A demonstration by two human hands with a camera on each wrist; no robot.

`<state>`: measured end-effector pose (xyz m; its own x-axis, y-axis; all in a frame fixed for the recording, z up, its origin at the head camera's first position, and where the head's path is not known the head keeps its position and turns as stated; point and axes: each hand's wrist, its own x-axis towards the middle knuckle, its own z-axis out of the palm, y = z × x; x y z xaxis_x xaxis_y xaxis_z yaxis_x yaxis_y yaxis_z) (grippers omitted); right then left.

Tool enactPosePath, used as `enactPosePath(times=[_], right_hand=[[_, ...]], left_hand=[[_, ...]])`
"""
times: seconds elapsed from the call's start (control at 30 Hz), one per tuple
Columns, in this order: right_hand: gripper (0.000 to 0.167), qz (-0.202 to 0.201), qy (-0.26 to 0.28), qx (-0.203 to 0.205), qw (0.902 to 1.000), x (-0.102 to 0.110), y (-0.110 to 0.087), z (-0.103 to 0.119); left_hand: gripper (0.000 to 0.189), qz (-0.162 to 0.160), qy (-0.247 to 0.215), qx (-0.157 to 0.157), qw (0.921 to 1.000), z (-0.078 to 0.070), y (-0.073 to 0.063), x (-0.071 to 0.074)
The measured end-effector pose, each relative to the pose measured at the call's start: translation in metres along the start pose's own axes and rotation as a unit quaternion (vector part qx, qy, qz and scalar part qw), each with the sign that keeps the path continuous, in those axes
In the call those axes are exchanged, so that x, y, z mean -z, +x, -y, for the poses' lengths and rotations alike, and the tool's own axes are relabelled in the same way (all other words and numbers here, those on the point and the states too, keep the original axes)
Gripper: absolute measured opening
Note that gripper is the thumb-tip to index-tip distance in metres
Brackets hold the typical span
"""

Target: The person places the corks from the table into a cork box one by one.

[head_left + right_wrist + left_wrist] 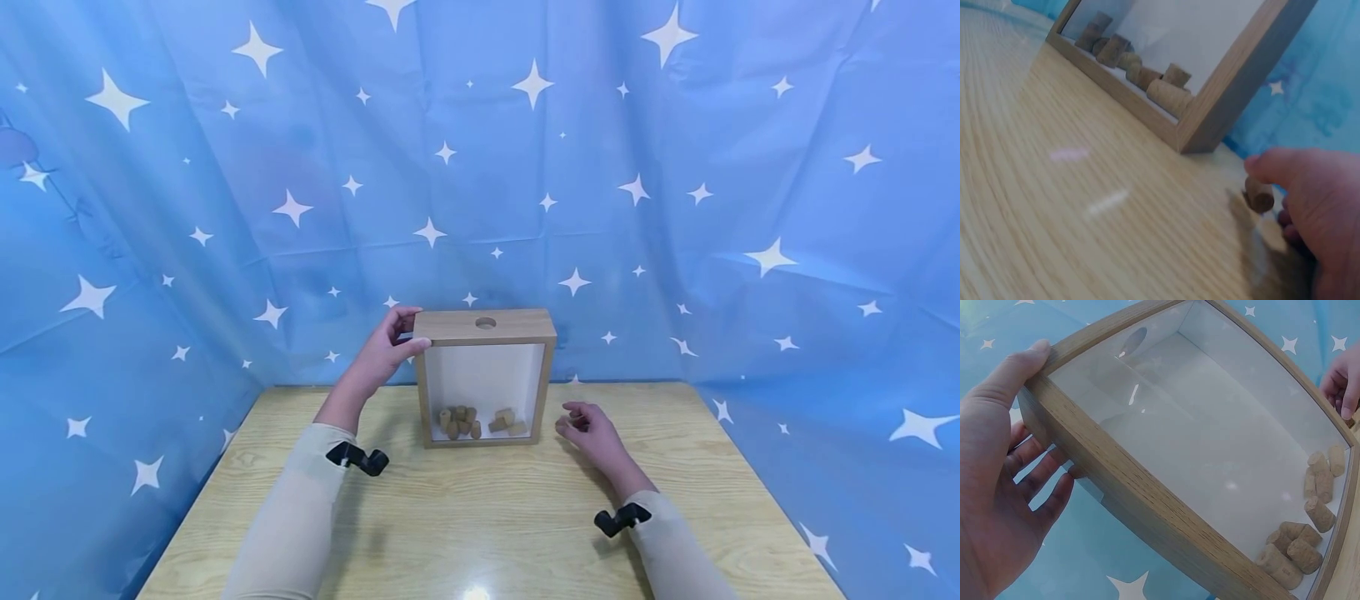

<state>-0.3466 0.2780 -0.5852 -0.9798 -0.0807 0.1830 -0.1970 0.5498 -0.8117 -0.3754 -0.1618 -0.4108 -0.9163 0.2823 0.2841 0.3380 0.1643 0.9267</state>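
Observation:
A wooden-framed box (485, 328) with a clear front and a round hole in its top stands upright on the table. Several corks (459, 422) lie at its bottom, in two loose groups. My left hand (382, 354) grips the box's upper left corner; in the left wrist view the thumb lies on the front frame and the fingers are at the side and back. Right of the box, low over the table, my right hand (592, 432) pinches a single cork (1259, 194). The thumb covers part of that cork, and the other fingers are mostly hidden in the right wrist view.
The light wooden table (480, 508) carries the box near its back edge. Behind and beside it hangs a blue curtain (495, 167) with white stars. Each sleeve has a black camera mount (358, 457) at the wrist.

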Motion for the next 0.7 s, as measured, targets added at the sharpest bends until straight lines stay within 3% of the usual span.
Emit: enactPosePath(times=[0.37, 0.7], right_hand=[[0.047, 0.001, 0.000, 0.003, 1.0000, -0.0048, -0.0038, -0.0059], [0.031, 0.001, -0.036, -0.003, 0.9994, -0.0076, -0.0051, -0.0033]], left_hand=[[0.067, -0.002, 0.004, 0.001, 1.0000, 0.0002, -0.0007, -0.0004], [0.066, 0.001, -0.003, 0.002, 1.0000, -0.0002, -0.0001, -0.0009]])
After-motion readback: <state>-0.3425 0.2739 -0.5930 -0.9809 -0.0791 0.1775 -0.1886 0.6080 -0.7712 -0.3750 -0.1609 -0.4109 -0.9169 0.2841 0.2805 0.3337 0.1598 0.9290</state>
